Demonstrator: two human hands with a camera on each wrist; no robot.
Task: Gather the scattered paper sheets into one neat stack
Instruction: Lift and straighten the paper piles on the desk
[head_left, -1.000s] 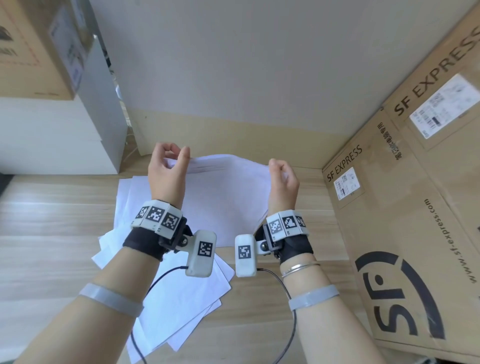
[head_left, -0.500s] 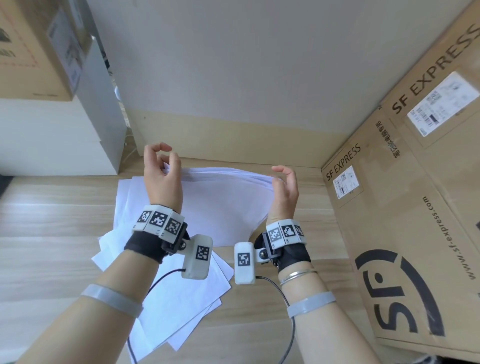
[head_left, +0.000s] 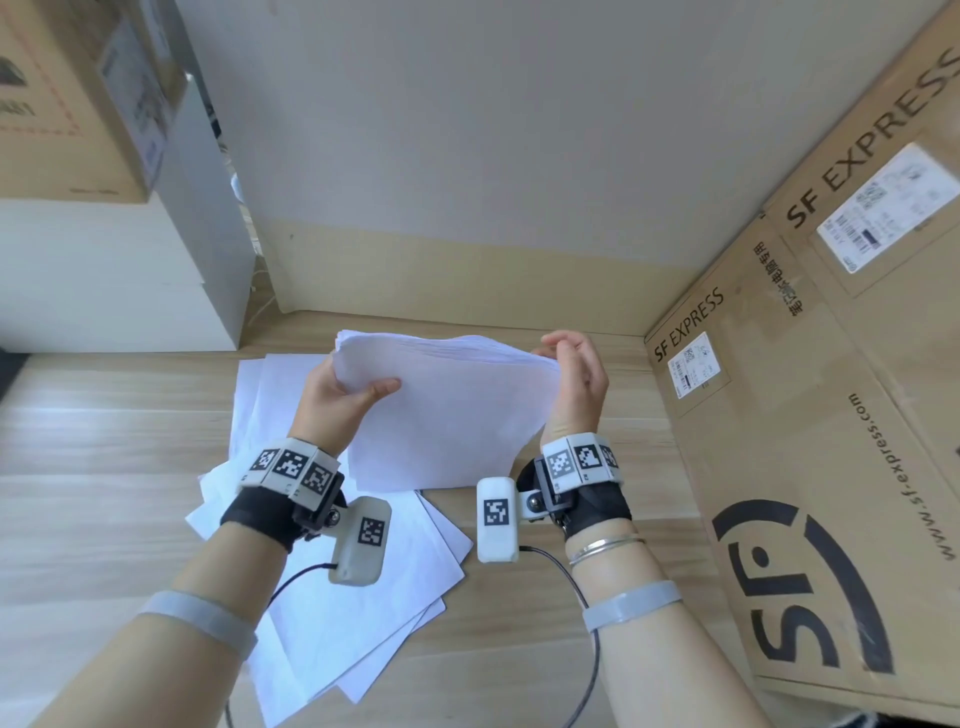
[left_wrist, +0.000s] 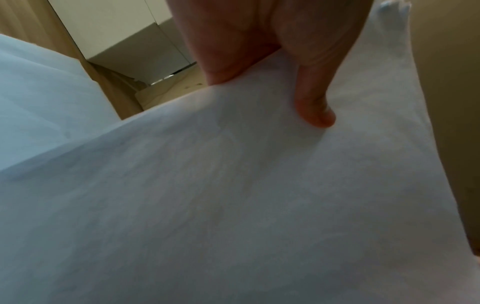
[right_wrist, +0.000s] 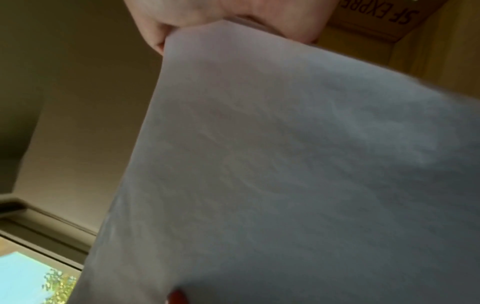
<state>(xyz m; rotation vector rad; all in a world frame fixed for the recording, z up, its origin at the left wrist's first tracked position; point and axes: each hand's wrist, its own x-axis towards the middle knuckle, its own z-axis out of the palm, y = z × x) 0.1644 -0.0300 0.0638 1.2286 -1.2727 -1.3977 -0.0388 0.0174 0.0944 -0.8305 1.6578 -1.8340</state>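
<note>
A bundle of white paper sheets (head_left: 441, 410) stands nearly upright above the wooden table, its lower edge close to the table top. My left hand (head_left: 343, 392) grips its left edge, thumb pressed across the front sheet. My right hand (head_left: 571, 364) pinches the upper right corner, fingers curled over the top edge. In the left wrist view the thumb (left_wrist: 314, 102) presses on the bundle of sheets (left_wrist: 233, 195). The right wrist view is filled by the bundle (right_wrist: 285, 164), with fingers (right_wrist: 207, 16) clamped on its top. More loose sheets (head_left: 363, 613) lie fanned on the table under my left forearm.
A large SF Express cardboard box (head_left: 810, 467) stands against the table's right side. A white cabinet (head_left: 114, 270) with a cardboard box (head_left: 67, 93) on it is at the left. The wall (head_left: 467, 156) closes the back of the wooden table (head_left: 93, 467).
The bundle has risen from a low slant to nearly upright. My left hand turned from a loose pinch at the top corner to a thumb-over grip on the left edge.
</note>
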